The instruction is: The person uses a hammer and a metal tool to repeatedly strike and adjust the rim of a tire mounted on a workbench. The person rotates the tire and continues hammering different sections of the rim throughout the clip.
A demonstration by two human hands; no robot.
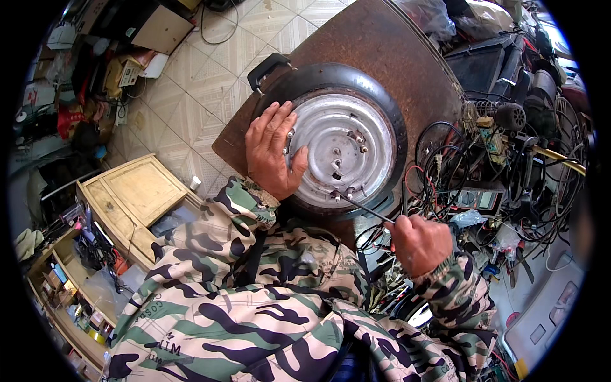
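An upturned round pan-like appliance (pixel 389 121) with a black outer rim lies on the brown table. Its silvery metal underside (pixel 318 118) has ridged rings and several small terminals and posts. My left hand (pixel 272 153) rests on the left part of this underside, fingers stretched out and thumb apart. In my right fist (pixel 420 244) is a screwdriver; its handle is mostly hidden by my fingers. The thin dark shaft (pixel 369 210) points up and left, its tip at a terminal (pixel 337 195) near the lower edge of the metal.
A black side handle (pixel 270 69) juts from the appliance's upper left. Tangled cables (pixel 439 159), a multimeter (pixel 476 199) and many loose tools crowd the right side. A wooden cabinet (pixel 137 197) stands at left on the tiled floor (pixel 184 95). The brown tabletop (pixel 356 44) extends behind the appliance.
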